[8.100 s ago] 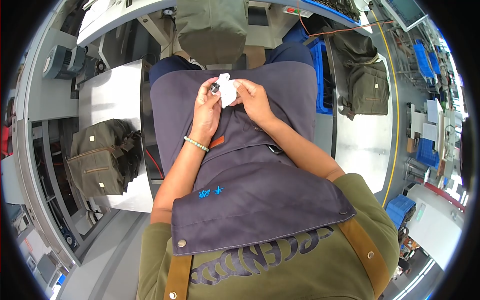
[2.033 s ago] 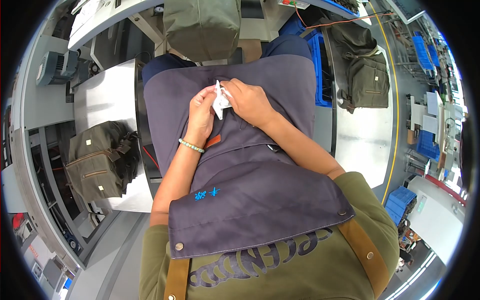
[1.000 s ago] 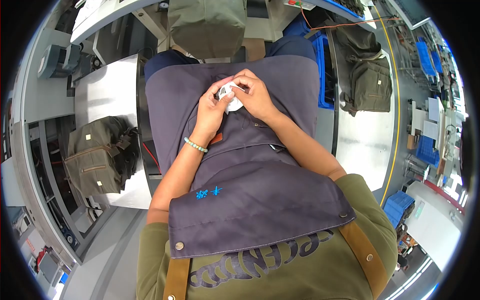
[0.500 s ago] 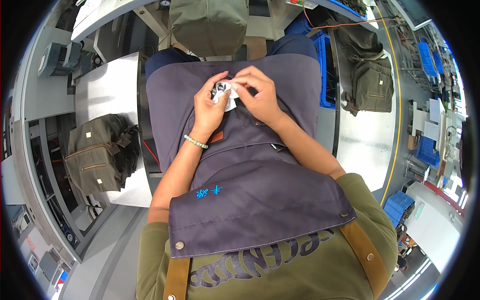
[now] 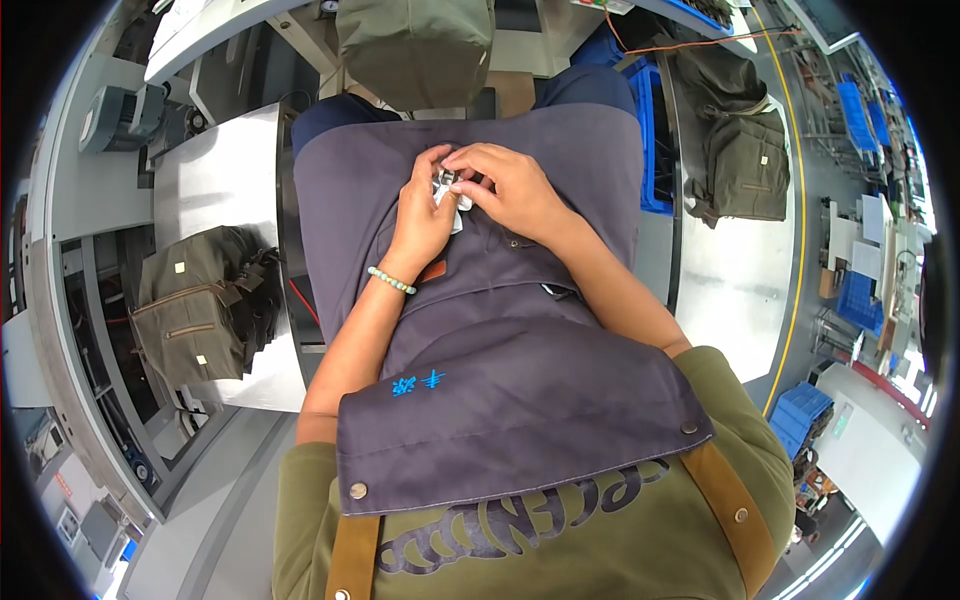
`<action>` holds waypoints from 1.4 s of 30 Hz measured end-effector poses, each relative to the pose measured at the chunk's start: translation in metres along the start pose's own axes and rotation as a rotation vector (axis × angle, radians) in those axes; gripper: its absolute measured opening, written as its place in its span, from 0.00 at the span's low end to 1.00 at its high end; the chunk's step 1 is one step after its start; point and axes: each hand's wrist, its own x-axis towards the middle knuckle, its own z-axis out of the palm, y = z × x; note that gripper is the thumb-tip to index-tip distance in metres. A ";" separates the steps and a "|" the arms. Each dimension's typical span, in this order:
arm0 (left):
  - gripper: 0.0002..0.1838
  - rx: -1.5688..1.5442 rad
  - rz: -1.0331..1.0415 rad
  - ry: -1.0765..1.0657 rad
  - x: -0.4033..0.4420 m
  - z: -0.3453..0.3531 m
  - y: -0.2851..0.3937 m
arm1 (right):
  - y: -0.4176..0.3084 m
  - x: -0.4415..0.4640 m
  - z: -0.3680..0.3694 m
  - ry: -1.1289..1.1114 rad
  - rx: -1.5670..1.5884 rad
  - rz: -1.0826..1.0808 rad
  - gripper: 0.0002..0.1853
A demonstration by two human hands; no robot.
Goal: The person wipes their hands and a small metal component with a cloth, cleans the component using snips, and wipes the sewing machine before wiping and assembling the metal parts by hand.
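Observation:
Over my lap both hands meet around a small bundle. My left hand (image 5: 424, 218), with a beaded bracelet on the wrist, is closed round a crumpled white wrapper (image 5: 458, 221), of paper or thin plastic. A small shiny metal-looking piece (image 5: 448, 177) shows between the fingers; its kind is too small to make out. Bent over the bundle, the fingers of my right hand (image 5: 510, 190) pinch at its upper right side. A dark apron (image 5: 560, 150) lies under both hands.
An olive bag (image 5: 418, 50) stands at the table ahead. More olive bags (image 5: 195, 300) lie on the metal surface to my left, and another olive bag (image 5: 750, 165) is on the right-hand bench. A blue crate (image 5: 655, 140) stands beside my right knee.
My right hand has moved slightly left and closer over the bundle, its fingers now meeting my left fingertips. Less of the white wrapper shows, and the bundle has turned a little.

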 end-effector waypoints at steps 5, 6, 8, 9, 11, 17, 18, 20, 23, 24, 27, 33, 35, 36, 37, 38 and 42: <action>0.27 -0.020 -0.005 -0.041 0.000 0.000 -0.002 | -0.014 0.002 -0.009 -0.066 0.101 0.089 0.10; 0.27 -0.045 0.031 -0.035 0.001 0.001 -0.001 | -0.010 0.000 -0.008 -0.063 0.102 0.089 0.10; 0.27 -0.060 0.001 -0.059 0.000 0.004 0.003 | 0.002 -0.002 -0.003 -0.033 -0.018 -0.006 0.11; 0.27 -0.075 -0.028 -0.079 0.000 0.004 0.005 | 0.002 -0.001 -0.003 -0.028 -0.011 -0.010 0.11; 0.25 -0.055 0.044 -0.053 0.001 0.005 0.002 | 0.002 0.002 -0.006 -0.031 -0.074 0.046 0.12; 0.07 -0.179 -0.153 -0.136 0.005 -0.006 -0.013 | -0.152 0.038 -0.078 -0.416 -0.452 -0.455 0.07; 0.05 -0.261 -0.196 -0.199 0.006 -0.005 -0.008 | -0.194 0.035 -0.085 -0.487 -0.486 -0.483 0.08; 0.05 -0.151 -0.253 -0.169 -0.001 0.001 -0.001 | -0.224 0.033 -0.099 -0.571 -0.478 -0.482 0.10; 0.05 -0.136 -0.186 -0.156 -0.011 0.001 -0.001 | -0.234 0.028 -0.100 -0.574 -0.496 -0.451 0.10; 0.06 -0.141 -0.192 -0.158 -0.011 0.000 -0.002 | -0.239 0.037 -0.101 -0.578 -0.529 -0.472 0.10; 0.07 -0.195 -0.278 -0.145 -0.006 -0.005 -0.010 | -0.240 0.039 -0.107 -0.584 -0.594 -0.506 0.11; 0.13 -0.272 -0.199 -0.057 -0.007 -0.004 -0.021 | -0.239 0.043 -0.115 -0.507 -0.715 -0.507 0.11; 0.13 -0.298 -0.258 -0.071 -0.004 -0.003 -0.028 | -0.241 0.051 -0.129 -0.469 -0.801 -0.521 0.11; 0.13 -0.293 -0.280 -0.076 -0.001 -0.004 -0.026 | -0.244 0.051 -0.135 -0.461 -0.829 -0.503 0.12; 0.13 -0.301 -0.279 -0.088 0.003 -0.003 -0.027 | -0.246 0.049 -0.138 -0.466 -0.845 -0.487 0.12; 0.13 -0.346 -0.293 -0.081 0.002 -0.004 -0.022 | -0.250 0.046 -0.138 -0.487 -0.841 -0.468 0.12; 0.11 -0.375 -0.313 -0.088 -0.003 -0.001 -0.015 | -0.262 0.042 -0.149 -0.546 -0.912 -0.443 0.12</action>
